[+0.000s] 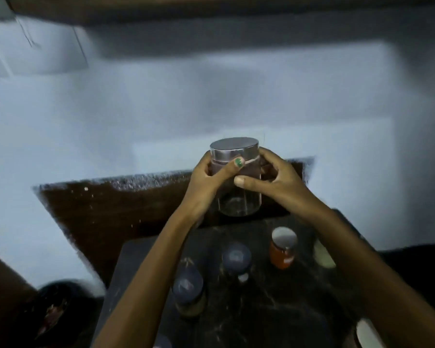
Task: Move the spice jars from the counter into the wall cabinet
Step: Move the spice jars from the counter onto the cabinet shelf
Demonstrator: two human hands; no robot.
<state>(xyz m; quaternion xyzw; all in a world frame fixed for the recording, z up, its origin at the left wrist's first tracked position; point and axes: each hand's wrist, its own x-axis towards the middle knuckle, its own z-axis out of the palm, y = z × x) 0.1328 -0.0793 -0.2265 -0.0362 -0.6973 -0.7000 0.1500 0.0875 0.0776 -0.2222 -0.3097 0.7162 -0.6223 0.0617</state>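
A clear glass jar (239, 202) with a silver metal lid is lifted above the dark counter (274, 310), in front of the pale wall. My left hand (206, 182) grips its left side, thumb across the front just under the lid. My right hand (274, 179) grips its right side, thumb on the front. On the counter below stand two dark-lidded jars (236, 258) (187, 288) and a red-orange jar (283, 247) with a white lid. The underside of a dark wall cabinet (211, 6) runs along the top edge.
Part of a pale jar (323, 254) shows behind my right forearm, and another white-lidded one (367, 334) sits at the bottom right. A dark round vessel (53, 315) lies at the lower left. A dark brown painted patch (111, 212) covers the wall behind the counter.
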